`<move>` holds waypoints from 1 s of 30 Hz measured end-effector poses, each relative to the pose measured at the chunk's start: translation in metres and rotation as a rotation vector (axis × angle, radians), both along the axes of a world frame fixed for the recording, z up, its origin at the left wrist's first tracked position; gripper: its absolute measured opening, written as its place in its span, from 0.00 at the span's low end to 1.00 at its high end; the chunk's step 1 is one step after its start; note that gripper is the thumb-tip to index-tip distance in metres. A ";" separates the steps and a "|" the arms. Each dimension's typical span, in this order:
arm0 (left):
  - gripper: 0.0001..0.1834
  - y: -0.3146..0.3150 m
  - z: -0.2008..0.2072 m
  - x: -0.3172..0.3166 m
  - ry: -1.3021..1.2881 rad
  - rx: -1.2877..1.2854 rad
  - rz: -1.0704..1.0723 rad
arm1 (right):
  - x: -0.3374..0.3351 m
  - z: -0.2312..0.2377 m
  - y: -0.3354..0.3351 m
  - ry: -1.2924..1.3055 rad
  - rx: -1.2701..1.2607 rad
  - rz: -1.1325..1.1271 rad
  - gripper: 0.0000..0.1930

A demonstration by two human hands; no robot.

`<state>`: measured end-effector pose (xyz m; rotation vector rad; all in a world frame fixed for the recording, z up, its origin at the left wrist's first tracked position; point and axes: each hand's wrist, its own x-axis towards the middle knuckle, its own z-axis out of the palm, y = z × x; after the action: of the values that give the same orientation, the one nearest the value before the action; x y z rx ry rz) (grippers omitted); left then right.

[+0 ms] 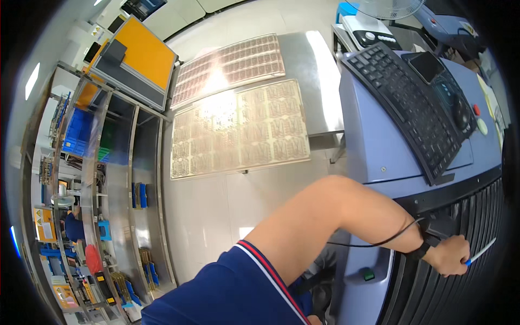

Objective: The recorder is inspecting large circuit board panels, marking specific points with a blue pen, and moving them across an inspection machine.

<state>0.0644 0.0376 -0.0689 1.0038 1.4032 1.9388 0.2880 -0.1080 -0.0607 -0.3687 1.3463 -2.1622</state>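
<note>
My left arm, in a navy sleeve with red and white trim, reaches across to the right. My left hand (450, 255) is closed around a slim white pen (483, 251) with a blue part near the fingers. The hand is over the black ribbed bellows cover (433, 295) of a blue-grey machine (365, 130); whether it touches the cover I cannot tell. A black strap with a small box (436, 227) and a cable is on the wrist. My right hand does not show clearly; only a small patch of skin appears at the lower edge.
A black keyboard (403, 103) and a mouse (461, 115) lie on the machine top, by a red button (476, 109). Two patterned panels (241, 127) rest on a metal table (319, 70). Metal shelving (116, 179) with blue bins stands left, near an orange-topped cabinet (138, 51).
</note>
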 end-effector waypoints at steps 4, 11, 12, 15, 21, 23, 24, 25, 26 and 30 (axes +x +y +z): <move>0.14 0.020 0.003 0.010 0.021 0.012 0.040 | -0.025 0.019 -0.006 -0.236 -0.489 -0.099 0.11; 0.14 0.016 0.001 0.004 0.074 0.038 0.108 | -0.035 0.019 -0.024 -0.346 -0.640 -0.107 0.13; 0.14 0.015 0.000 0.003 0.037 0.050 0.098 | -0.033 0.019 -0.026 -0.353 -0.656 -0.106 0.13; 0.13 0.015 0.001 0.004 -0.024 0.047 0.066 | -0.017 0.015 -0.031 -0.357 -0.697 -0.135 0.14; 0.13 -0.006 0.013 -0.001 -0.055 0.005 0.021 | 0.008 -0.002 -0.016 -0.252 -0.538 0.087 0.19; 0.14 -0.009 0.015 -0.002 -0.015 -0.003 0.013 | -0.009 0.009 -0.022 -0.306 -0.687 -0.077 0.19; 0.14 -0.009 0.016 -0.002 -0.023 0.013 -0.002 | -0.011 0.011 -0.025 -0.327 -0.718 -0.124 0.19; 0.14 -0.010 0.017 -0.002 0.000 0.004 0.000 | -0.012 0.012 -0.025 -0.336 -0.729 -0.147 0.19; 0.14 -0.010 0.018 -0.003 0.024 -0.007 0.004 | -0.012 0.011 -0.029 -0.345 -0.744 -0.165 0.19; 0.14 -0.026 0.021 -0.011 -0.097 -0.052 -0.090 | -0.014 0.010 -0.036 -0.350 -0.762 -0.189 0.19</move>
<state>0.0539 0.0120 -0.0476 0.9207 1.3259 1.8508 0.2744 -0.1440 -0.0502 -0.1265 0.3425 -2.6831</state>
